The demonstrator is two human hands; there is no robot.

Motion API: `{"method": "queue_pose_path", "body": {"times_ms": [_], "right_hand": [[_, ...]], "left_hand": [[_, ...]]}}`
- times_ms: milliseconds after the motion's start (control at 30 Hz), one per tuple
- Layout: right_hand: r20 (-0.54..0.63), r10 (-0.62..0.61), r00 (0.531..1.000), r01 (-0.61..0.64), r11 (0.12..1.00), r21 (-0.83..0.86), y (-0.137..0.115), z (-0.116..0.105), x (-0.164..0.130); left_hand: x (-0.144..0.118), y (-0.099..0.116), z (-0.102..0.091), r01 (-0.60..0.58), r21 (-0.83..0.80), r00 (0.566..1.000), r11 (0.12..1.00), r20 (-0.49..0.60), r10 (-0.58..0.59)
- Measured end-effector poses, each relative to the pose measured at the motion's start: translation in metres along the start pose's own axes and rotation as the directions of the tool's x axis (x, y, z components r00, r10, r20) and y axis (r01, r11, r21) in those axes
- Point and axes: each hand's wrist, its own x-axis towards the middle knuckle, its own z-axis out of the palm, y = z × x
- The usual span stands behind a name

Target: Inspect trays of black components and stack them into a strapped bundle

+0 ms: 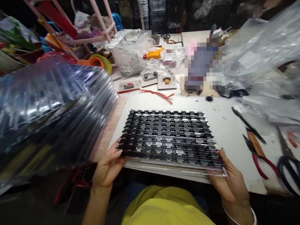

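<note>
A clear plastic tray [168,137] carries rows of small black parts and is held level over the front of the white work board. My left hand [111,167] grips its left front corner, thumb on top and fingers partly hidden below. On the right front corner, my right hand [231,181] is closed, its thumb along the edge and its fingers under the tray. What the black parts are, I cannot make out.
Stacked clear trays [58,118] fill the left side. Pliers [260,156], a tweezers-like tool [248,125] and black-handled scissors [289,165] lie at right. Behind are red strips [157,93], small metal fixtures [150,76], plastic bags [131,50] and a pink rack [103,18].
</note>
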Motion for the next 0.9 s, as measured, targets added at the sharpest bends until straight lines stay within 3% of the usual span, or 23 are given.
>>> {"method": "queue_pose_path", "body": {"times_ms": [267, 533, 700, 900], "right_hand": [[0.197, 0.014, 0.98, -0.023, 0.999, 0.043, 0.001, -0.004, 0.005], [0.322, -0.064, 0.944, 0.046, 0.997, 0.061, 0.003, -0.01, 0.001], [0.361, -0.031, 0.932, 0.018, 0.999, 0.038, 0.002, -0.011, 0.002], [0.32, -0.058, 0.946, 0.05, 0.998, 0.033, 0.002, -0.014, 0.004]], "left_hand": [[0.005, 0.0, -0.004, 0.032, -0.011, 0.997, 0.999, -0.076, -0.033], [0.004, -0.01, 0.001, -0.108, -0.072, 0.964, 0.992, -0.251, 0.086], [0.004, -0.009, 0.004, -0.079, -0.058, 0.972, 0.995, -0.224, 0.064], [0.007, -0.01, 0.009, -0.048, -0.081, 0.977, 0.996, -0.21, 0.03]]}}
